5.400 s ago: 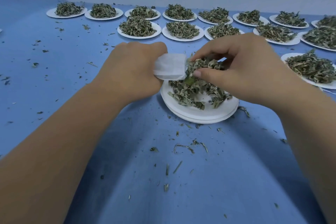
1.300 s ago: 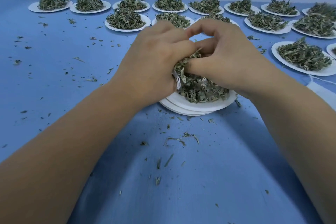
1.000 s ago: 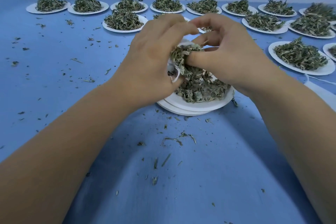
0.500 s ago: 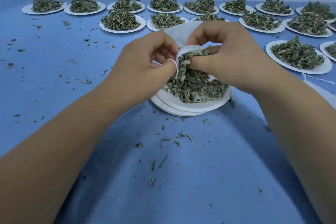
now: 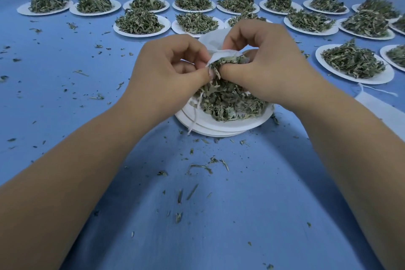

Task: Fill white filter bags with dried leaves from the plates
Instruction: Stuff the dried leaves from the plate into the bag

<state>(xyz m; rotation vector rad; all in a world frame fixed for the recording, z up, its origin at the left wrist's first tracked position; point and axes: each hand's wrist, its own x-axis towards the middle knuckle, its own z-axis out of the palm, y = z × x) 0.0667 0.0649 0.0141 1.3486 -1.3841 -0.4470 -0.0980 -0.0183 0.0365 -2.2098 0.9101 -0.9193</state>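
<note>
filling a bag over the near plate

the blue cloth table carries rows of round white paper plates heaped with dried green leaves. above the nearest stacked plate, the left hand pinches the white filter bag at its rim, and the right hand pinches a wad of leaves at its mouth. a thin white drawstring dangles. filling seems midway. next, the wad needs pushing deep with the mouth held wide.

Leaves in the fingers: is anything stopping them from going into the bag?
Nothing visible. The right hand pinches the leaves right at the mouth of the bag, whose edge the left hand pinches.
</note>
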